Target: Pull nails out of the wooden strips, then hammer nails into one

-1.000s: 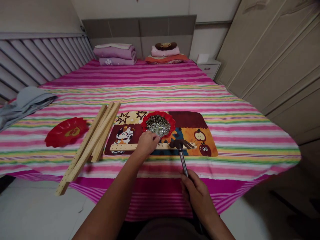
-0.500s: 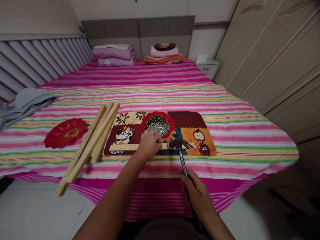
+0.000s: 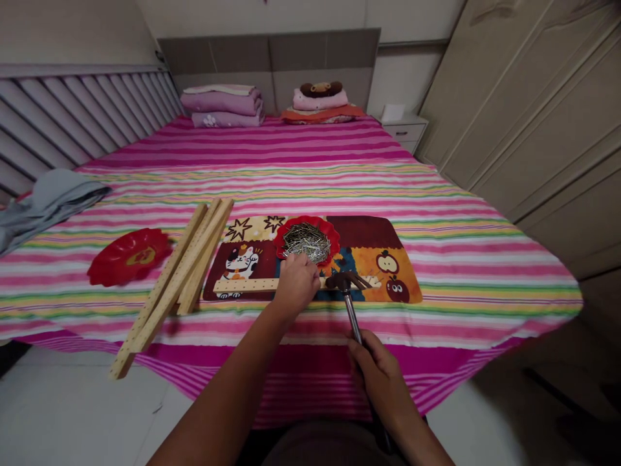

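My left hand rests with its fingers closed on a pale wooden strip with holes, which lies across a cartoon-printed mat. What the fingers pinch is hidden. Just beyond the hand stands a red dish heaped with small metal nails. My right hand is wrapped round the handle of a claw hammer, whose dark head sits over the strip, right of my left hand.
The mat lies on a bed with a pink striped cover. Several longer wooden strips lie left of it, overhanging the bed's edge, beside another red dish. Grey cloth far left; folded bedding at the headboard.
My left hand has drawn back from the dish of nails onto the wooden strip, a little to the right. The hammer head has shifted slightly left toward it.
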Action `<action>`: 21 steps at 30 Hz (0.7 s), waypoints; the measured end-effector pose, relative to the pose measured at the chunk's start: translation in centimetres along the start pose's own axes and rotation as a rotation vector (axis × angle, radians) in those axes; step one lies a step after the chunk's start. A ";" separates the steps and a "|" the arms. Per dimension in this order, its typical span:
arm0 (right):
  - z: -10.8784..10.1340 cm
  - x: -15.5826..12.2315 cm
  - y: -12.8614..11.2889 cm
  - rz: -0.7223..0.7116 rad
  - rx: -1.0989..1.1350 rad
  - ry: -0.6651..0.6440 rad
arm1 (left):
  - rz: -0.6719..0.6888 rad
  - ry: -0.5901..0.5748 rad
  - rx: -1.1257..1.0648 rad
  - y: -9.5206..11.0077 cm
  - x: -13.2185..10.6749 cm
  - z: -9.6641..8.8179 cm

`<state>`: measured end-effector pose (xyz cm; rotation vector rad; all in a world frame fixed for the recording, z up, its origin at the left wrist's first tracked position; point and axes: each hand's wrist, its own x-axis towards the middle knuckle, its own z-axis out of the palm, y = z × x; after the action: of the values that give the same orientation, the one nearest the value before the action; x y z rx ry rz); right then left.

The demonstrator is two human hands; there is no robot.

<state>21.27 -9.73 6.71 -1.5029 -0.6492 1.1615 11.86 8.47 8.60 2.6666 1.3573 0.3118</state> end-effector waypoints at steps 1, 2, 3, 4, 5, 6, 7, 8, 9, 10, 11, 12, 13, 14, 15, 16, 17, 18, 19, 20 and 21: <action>0.0 0.0 0.0 -0.004 -0.004 0.002 | -0.003 -0.001 -0.005 -0.1 0.0 0.0; 0.0 0.0 0.0 -0.003 -0.005 0.003 | -0.007 -0.002 -0.016 -0.2 -0.1 -0.1; 0.0 0.0 0.1 0.003 -0.004 0.002 | -0.008 -0.005 -0.033 -0.4 -0.2 -0.1; -0.1 0.0 0.1 0.010 -0.004 0.000 | -0.010 -0.007 -0.055 -0.6 -0.2 -0.1; -0.1 0.0 0.2 0.011 -0.003 -0.001 | -0.013 -0.008 -0.076 -0.8 -0.4 -0.2; -0.2 0.1 0.3 0.009 -0.002 -0.004 | -0.019 -0.006 -0.095 -1.0 -0.5 -0.2; -0.2 0.1 0.3 0.007 -0.001 -0.008 | -0.026 -0.004 -0.108 -1.2 -0.6 -0.2; -0.2 0.1 0.4 0.005 -0.002 -0.012 | -0.033 0.000 -0.116 -1.3 -0.7 -0.2; -0.2 0.1 0.4 0.003 -0.004 -0.015 | -0.038 0.006 -0.119 -1.4 -0.8 -0.2; -0.3 0.2 0.4 0.002 -0.008 -0.016 | -0.039 0.012 -0.122 -1.4 -0.8 -0.2; -0.3 0.2 0.4 0.002 -0.013 -0.015 | -0.038 0.017 -0.124 -1.4 -0.8 -0.2; -0.3 0.2 0.4 -0.001 -0.018 -0.013 | -0.034 0.021 -0.126 -1.4 -0.9 -0.2; -0.3 0.2 0.3 -0.006 -0.023 -0.008 | -0.028 0.026 -0.125 -1.4 -0.9 -0.3; -0.3 0.2 0.3 -0.008 -0.025 -0.005 | -0.022 0.031 -0.122 -1.4 -0.9 -0.3; -0.2 0.2 0.3 -0.004 -0.023 -0.004 | -0.016 0.037 -0.117 -1.5 -1.0 -0.3; -0.2 0.2 0.3 0.003 -0.018 -0.005 | -0.012 0.045 -0.110 -1.5 -1.1 -0.4; -0.2 0.2 0.3 0.011 -0.011 -0.009 | -0.010 0.055 -0.102 -1.6 -1.2 -0.4; -0.2 0.2 0.3 0.019 -0.004 -0.013 | -0.008 0.063 -0.095 -1.7 -1.3 -0.4; -0.2 0.2 0.4 0.026 0.001 -0.017 | -0.009 0.069 -0.088 -1.8 -1.4 -0.3; -0.2 0.2 0.4 0.028 0.005 -0.021 | -0.011 0.072 -0.083 -1.9 -1.5 -0.3; -0.2 0.2 0.4 0.024 0.006 -0.021 | -0.015 0.073 -0.080 -2.0 -1.6 -0.3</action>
<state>21.52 -9.74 6.23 -1.4984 -0.6432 1.1983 9.28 8.34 8.28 2.6027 1.3534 0.4560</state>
